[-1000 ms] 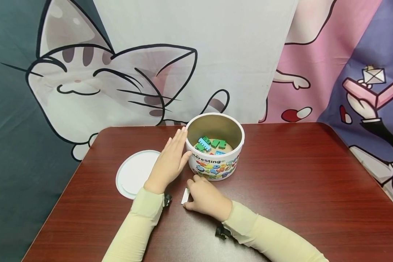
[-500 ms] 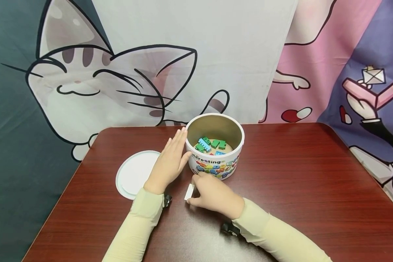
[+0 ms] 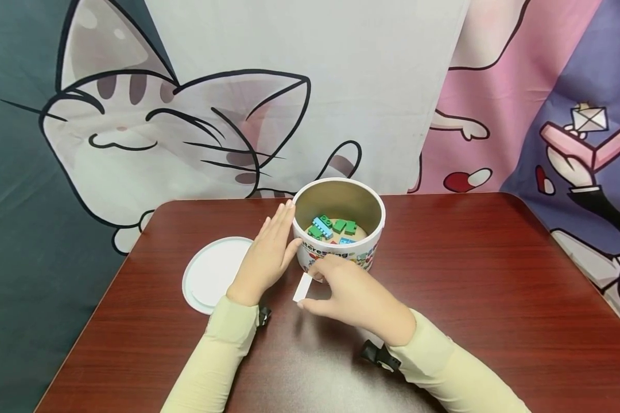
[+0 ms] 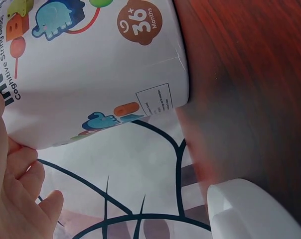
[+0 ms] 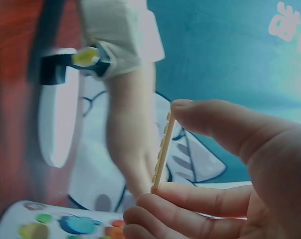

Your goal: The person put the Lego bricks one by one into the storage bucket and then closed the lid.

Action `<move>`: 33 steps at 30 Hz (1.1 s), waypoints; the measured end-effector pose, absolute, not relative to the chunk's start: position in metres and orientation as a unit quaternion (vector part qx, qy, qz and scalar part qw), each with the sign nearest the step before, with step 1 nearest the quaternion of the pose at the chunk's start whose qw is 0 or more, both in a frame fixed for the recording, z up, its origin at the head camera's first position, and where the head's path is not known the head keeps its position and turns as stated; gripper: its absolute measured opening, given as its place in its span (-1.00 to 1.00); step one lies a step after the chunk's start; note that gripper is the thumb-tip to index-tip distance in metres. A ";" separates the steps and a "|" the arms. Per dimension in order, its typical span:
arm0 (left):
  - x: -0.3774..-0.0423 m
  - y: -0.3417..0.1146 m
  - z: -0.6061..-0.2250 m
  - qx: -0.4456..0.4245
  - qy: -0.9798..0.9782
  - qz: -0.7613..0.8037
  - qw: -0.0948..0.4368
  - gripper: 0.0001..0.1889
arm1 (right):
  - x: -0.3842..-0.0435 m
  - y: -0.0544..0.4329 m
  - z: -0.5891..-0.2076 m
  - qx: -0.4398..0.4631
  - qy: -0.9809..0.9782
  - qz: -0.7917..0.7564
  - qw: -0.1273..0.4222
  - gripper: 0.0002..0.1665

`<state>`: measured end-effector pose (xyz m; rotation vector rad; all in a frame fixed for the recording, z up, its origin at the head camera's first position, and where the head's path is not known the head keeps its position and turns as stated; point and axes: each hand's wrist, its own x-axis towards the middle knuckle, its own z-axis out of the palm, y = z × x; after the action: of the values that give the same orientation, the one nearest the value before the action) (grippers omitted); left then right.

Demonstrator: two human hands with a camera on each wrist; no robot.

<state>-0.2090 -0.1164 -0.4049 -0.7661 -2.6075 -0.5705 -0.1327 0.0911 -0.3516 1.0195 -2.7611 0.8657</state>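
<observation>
My right hand point(image 3: 359, 292) holds a thin, pale building-block plate point(image 3: 302, 287) between thumb and fingers, in front of the bucket. In the right wrist view small studs show along one side of the plate point(image 5: 163, 149), pinched at its two ends. The white printed bucket point(image 3: 374, 244) stands without its lid, with several green and blue toy bricks point(image 3: 339, 226) on its bottom. My left hand point(image 3: 266, 252) lies with straight fingers against the bucket's left side, fingertips at the rim. In the left wrist view its fingers point(image 4: 23, 162) show beside the bucket wall point(image 4: 100, 84).
The round white lid point(image 3: 212, 272) lies on the dark red wooden table point(image 3: 470, 287) left of the bucket, partly behind the left hand. A printed cloth point(image 3: 382, 86) with cartoon figures hangs behind the table's back edge.
My right hand has lifted the plate from the table and moved up and slightly right toward the bucket, covering more of its front. The left hand has stayed in place.
</observation>
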 end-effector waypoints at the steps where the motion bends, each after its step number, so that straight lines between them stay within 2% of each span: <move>1: -0.209 -0.116 -0.405 -0.272 -0.923 -0.202 0.183 -0.28 | -0.132 0.093 -0.349 0.329 -0.899 0.287 0.044 -0.60; 8: -0.209 -0.118 -0.404 -0.273 -0.921 -0.204 0.188 -0.29 | -0.136 0.104 -0.333 0.320 -0.875 0.346 0.110 -0.62; 16: -0.209 -0.120 -0.404 -0.265 -0.925 -0.203 0.182 -0.28 | -0.155 0.112 -0.323 0.288 -0.859 0.399 0.146 -0.57; 25: -0.208 -0.119 -0.403 -0.270 -0.925 -0.203 0.174 -0.29 | -0.195 0.122 -0.329 0.230 -0.891 0.365 0.140 -0.54; 33: -0.208 -0.117 -0.403 -0.266 -0.926 -0.208 0.166 -0.29 | -0.213 0.126 -0.335 0.195 -0.912 0.345 0.102 -0.46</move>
<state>-0.2079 -0.1174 -0.4028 -0.7580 -2.6370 -0.5931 -0.2134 0.1263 -0.3346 0.5766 -2.6937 1.0193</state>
